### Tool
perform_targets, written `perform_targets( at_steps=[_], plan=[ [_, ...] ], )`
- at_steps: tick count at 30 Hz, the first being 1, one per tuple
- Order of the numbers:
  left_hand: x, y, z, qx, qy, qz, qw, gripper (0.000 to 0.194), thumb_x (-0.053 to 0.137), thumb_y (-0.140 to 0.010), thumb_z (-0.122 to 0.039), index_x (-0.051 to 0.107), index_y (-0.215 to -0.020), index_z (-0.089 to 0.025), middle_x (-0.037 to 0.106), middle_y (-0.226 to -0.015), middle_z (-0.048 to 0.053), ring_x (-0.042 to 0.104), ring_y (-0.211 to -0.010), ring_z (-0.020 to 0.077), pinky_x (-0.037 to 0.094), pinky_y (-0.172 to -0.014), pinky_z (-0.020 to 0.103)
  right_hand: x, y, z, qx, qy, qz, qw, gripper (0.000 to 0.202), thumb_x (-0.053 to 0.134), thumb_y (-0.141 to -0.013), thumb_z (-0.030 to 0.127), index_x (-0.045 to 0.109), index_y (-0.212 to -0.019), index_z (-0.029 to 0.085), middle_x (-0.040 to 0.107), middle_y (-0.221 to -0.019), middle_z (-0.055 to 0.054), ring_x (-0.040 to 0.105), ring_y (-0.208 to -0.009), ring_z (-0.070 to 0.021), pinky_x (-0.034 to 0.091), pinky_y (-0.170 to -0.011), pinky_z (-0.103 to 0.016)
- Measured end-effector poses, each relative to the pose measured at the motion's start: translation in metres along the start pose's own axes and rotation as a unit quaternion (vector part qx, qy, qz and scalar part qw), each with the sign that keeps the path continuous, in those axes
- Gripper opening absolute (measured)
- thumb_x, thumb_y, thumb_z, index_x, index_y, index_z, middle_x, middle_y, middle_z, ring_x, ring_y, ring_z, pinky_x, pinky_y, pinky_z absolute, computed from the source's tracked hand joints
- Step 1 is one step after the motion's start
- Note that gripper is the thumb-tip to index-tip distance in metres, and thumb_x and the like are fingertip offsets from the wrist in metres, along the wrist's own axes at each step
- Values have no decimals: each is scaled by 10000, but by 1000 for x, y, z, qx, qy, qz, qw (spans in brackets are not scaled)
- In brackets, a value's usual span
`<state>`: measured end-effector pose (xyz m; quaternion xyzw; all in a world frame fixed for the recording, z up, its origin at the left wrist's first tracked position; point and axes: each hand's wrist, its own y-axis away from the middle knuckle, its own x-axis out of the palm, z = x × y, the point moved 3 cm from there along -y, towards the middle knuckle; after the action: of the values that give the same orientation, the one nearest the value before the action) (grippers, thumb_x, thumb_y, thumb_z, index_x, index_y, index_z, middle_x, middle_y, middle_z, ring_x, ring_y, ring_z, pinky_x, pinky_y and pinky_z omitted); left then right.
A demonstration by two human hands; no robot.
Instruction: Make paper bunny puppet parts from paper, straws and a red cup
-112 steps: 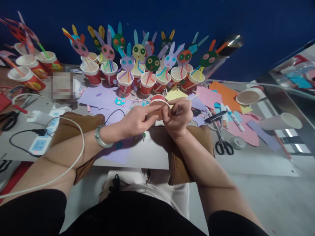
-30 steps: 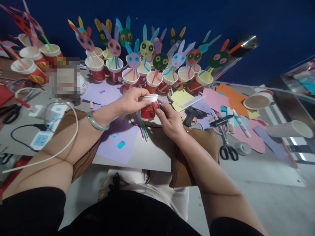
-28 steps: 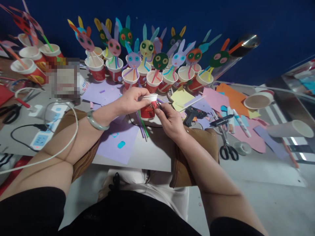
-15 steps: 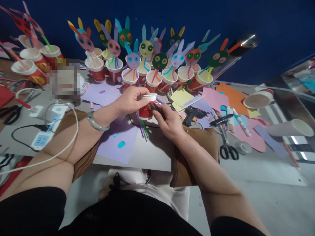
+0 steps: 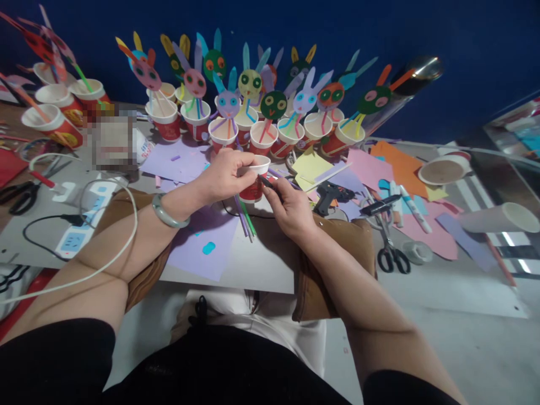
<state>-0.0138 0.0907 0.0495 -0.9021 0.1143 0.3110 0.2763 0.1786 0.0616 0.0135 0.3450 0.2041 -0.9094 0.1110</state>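
Note:
My left hand (image 5: 228, 175) is closed on the rim of a red paper cup (image 5: 252, 193) with a white lip, at the middle of the table. My right hand (image 5: 290, 203) pinches a small dark tool (image 5: 265, 181), its tip at the cup's right side; its exact kind is too small to tell. Green and purple sticks (image 5: 246, 218) lie just below the cup. Under my left forearm is a purple paper sheet (image 5: 202, 247) with a small blue cutout (image 5: 208, 248) on it.
Behind stand several red cups (image 5: 222, 135) with rabbit-faced paper figures. To the right lie a black glue gun (image 5: 331, 196), scissors (image 5: 393, 260), markers (image 5: 415, 209), coloured paper (image 5: 400, 169) and a tape roll (image 5: 417, 252). A power strip (image 5: 80, 225) and white cable are left.
The cup tilts slightly, showing more of its opening. My left hand has shifted slightly right, and the dark tool's tip has risen a little beside the cup.

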Motion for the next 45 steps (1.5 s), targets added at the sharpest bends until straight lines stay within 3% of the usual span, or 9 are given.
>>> perform_targets(
  at_steps=[5, 17, 21, 26, 31, 34, 40, 42, 45],
  plan=[
    [3, 2, 2, -8, -70, 5, 997, 262, 553, -874, -251, 795, -947, -177, 786, -840, 16, 619, -734, 149, 459, -924, 356, 0, 0, 0, 1, 86, -1, 996, 369, 461, -1062, 524, 659, -1014, 217, 595, -698, -20, 491, -601, -184, 311, -620, -308],
    [9, 5, 0, 33, -118, -13, 992, 159, 580, -862, -184, 738, -860, -201, 706, -751, -2, 624, -762, 178, 444, -895, 383, 2, 2, 7, 45, 259, 32, 964, 470, 363, -1109, 512, 688, -1193, 183, 754, -834, -93, 620, -691, -241, 230, -642, -325],
    [11, 6, -1, 33, -129, -19, 991, 151, 589, -874, -210, 740, -870, -203, 709, -758, 3, 606, -760, 185, 448, -902, 390, 2, 3, 4, 46, 218, 18, 975, 429, 393, -1094, 508, 681, -1147, 194, 717, -779, -74, 565, -642, -228, 218, -635, -326],
    [12, 6, -2, 24, -154, -21, 988, 152, 584, -867, -229, 714, -789, -216, 674, -712, 12, 590, -754, 203, 447, -925, 420, 4, -1, -3, 43, 22, 12, 999, 288, 526, -1033, 494, 617, -959, 231, 567, -671, 1, 449, -601, -178, 281, -628, -311],
    [13, 8, -3, 40, -167, -32, 985, 169, 576, -870, -250, 675, -735, -227, 652, -688, 22, 600, -756, 225, 444, -908, 463, 9, -7, -3, 79, -152, 66, 983, 374, 532, -1025, 515, 442, -782, 246, 451, -659, 45, 440, -644, -144, 345, -649, -284],
    [12, 10, -2, 60, -172, -44, 982, 189, 583, -888, -288, 673, -728, -246, 648, -678, 28, 597, -743, 237, 448, -879, 482, 8, -7, 2, 94, -116, 76, 986, 345, 527, -1047, 474, 451, -803, 241, 481, -689, 36, 463, -654, -148, 341, -664, -282],
    [13, 11, 1, 56, -143, -35, 987, 171, 611, -895, -301, 698, -753, -261, 664, -691, 32, 599, -750, 239, 446, -916, 486, 5, 0, 12, 93, 145, 53, 984, 258, 485, -1094, 446, 613, -1071, 223, 653, -780, -40, 553, -693, -208, 282, -666, -301],
    [13, 11, 1, 46, -134, -31, 989, 158, 622, -890, -309, 713, -768, -268, 670, -703, 33, 608, -772, 247, 436, -951, 493, 6, 0, 9, 84, 133, 45, 987, 275, 477, -1094, 462, 615, -1065, 226, 655, -771, -36, 548, -685, -204, 296, -662, -298],
    [14, 10, 3, 38, -139, -29, 989, 135, 627, -873, -303, 714, -775, -269, 661, -704, 28, 605, -783, 249, 431, -979, 489, 8, -5, 2, 79, -1, 65, 995, 304, 481, -1080, 470, 555, -906, 232, 571, -706, 7, 509, -660, -176, 337, -655, -284]
  ],
)
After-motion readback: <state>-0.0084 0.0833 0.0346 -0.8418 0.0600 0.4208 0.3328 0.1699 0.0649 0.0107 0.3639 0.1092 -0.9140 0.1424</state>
